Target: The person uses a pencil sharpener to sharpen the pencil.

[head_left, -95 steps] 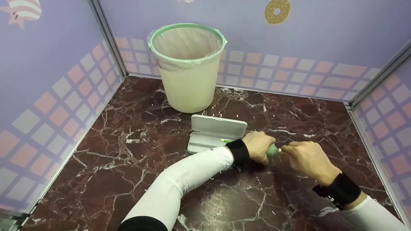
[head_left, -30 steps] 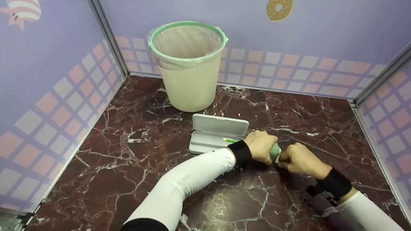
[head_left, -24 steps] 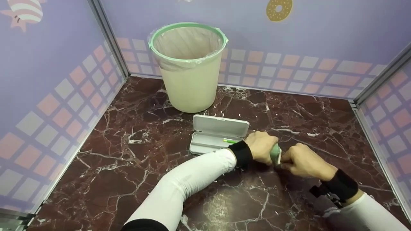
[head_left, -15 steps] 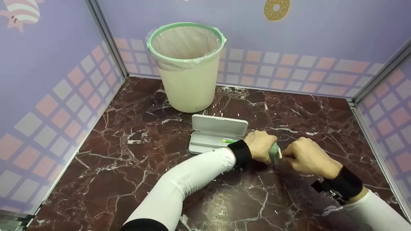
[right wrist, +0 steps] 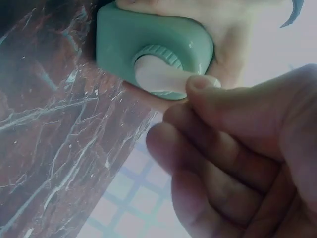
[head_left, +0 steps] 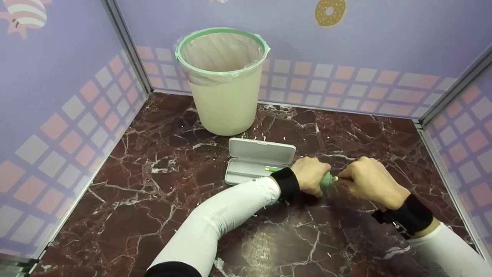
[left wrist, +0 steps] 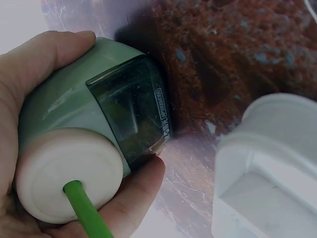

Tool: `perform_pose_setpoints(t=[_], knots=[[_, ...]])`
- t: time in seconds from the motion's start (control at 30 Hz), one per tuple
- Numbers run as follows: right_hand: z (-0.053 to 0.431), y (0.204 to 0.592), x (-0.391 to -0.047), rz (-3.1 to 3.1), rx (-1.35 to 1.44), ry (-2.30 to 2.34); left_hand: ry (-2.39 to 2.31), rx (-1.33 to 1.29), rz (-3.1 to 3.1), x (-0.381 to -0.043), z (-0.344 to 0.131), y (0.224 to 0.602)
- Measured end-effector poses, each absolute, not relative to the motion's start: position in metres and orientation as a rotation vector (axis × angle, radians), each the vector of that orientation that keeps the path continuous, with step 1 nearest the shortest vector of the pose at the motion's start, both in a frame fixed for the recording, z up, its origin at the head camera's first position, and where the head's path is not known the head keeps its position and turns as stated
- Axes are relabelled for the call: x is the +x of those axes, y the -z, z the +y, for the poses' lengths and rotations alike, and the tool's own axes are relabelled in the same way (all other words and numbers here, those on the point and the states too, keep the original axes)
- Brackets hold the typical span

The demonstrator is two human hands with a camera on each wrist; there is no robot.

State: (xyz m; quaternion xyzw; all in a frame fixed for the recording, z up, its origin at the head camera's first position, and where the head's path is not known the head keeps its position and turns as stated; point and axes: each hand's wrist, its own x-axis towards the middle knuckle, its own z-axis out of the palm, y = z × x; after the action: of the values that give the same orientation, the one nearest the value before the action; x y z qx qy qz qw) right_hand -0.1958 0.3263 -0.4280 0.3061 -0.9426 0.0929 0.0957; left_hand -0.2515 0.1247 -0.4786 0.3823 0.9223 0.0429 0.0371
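My left hand [head_left: 309, 175] grips a green crank pencil sharpener [left wrist: 69, 106], thumb on one side and fingers on the other. A green pencil [left wrist: 86, 210] sticks into the hole of its round whitish front; the yellow end shows over the case in the head view. The sharpener's dark see-through drawer [left wrist: 131, 106] faces sideways. On the sharpener's back, the pale crank handle [right wrist: 166, 77] is pinched between the thumb and forefinger of my right hand [head_left: 369, 182]; the other fingers are curled. From the head, my left hand covers most of the sharpener.
An open white pencil case [head_left: 263, 151] lies just left of the sharpener, lid raised. Behind it stands a cream bin [head_left: 226, 104] with a green rim and plastic liner. White crumbs dot the dark red marbled table [head_left: 127, 215]. Patterned panels [head_left: 346, 57] enclose the back and sides.
My right hand circles with the crank: it was lower a second ago and is now higher and farther forward. The left hand, sharpener, pencil case and bin stay nearly in place.
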Motion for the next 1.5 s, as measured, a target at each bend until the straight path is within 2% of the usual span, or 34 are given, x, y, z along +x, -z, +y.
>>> perform_pose_setpoints(t=[0.6,1.07,1.5], knots=[[0.326,0.421,-0.206,-2.821,0.737,-0.282,-0.157,1.202,2.823,-0.253,0.125,0.480],[0.333,0.466,-0.236,-2.859,0.704,-0.291,-0.136,1.228,2.827,-0.251,0.128,0.481],[0.331,0.489,-0.235,-2.749,0.809,-0.372,-0.141,1.181,2.838,-0.253,0.124,0.480]])
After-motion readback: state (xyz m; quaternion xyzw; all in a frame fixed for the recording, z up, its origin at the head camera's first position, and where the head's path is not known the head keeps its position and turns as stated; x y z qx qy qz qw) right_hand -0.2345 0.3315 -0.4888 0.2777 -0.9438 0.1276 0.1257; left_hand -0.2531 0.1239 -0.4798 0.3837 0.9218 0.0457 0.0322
